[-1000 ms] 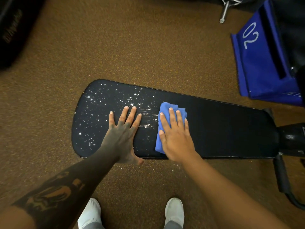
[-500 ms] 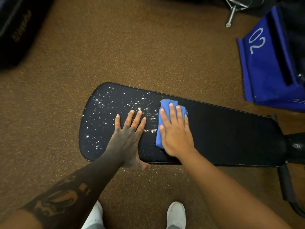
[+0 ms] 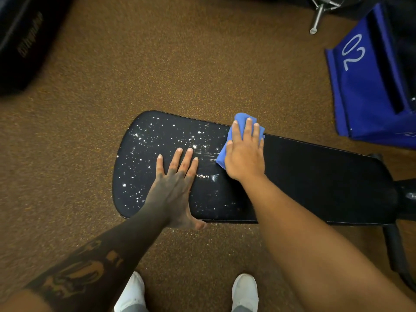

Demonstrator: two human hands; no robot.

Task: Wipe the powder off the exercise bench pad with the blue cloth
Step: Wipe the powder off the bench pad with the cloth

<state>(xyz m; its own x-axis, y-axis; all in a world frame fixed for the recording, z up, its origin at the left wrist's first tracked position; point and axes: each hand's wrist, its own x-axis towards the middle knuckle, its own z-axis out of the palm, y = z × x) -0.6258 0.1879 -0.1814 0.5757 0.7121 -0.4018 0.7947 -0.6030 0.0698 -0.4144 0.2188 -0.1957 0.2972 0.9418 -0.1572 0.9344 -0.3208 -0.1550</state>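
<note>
The black exercise bench pad (image 3: 315, 176) runs left to right across the brown floor. White powder specks (image 3: 157, 140) cover its left rounded end; its right part looks dark and free of specks. My right hand (image 3: 245, 154) lies flat on the folded blue cloth (image 3: 242, 119), pressing it onto the pad at the far edge, just right of the powder. The cloth's far corner hangs over that edge. My left hand (image 3: 174, 188) rests flat on the pad among the powder, fingers spread, thumb over the near edge, holding nothing.
A blue fabric panel marked "02" (image 3: 364, 82) stands at the upper right, with a metal leg (image 3: 316, 18) beside it. A dark padded object (image 3: 24, 37) fills the upper left. The bench frame (image 3: 405, 199) extends to the right. My white shoes (image 3: 245, 293) stand below the pad.
My right hand has slid the blue cloth away from me toward the pad's far edge. My left hand has stayed flat on the pad. The camera view shifted slightly.
</note>
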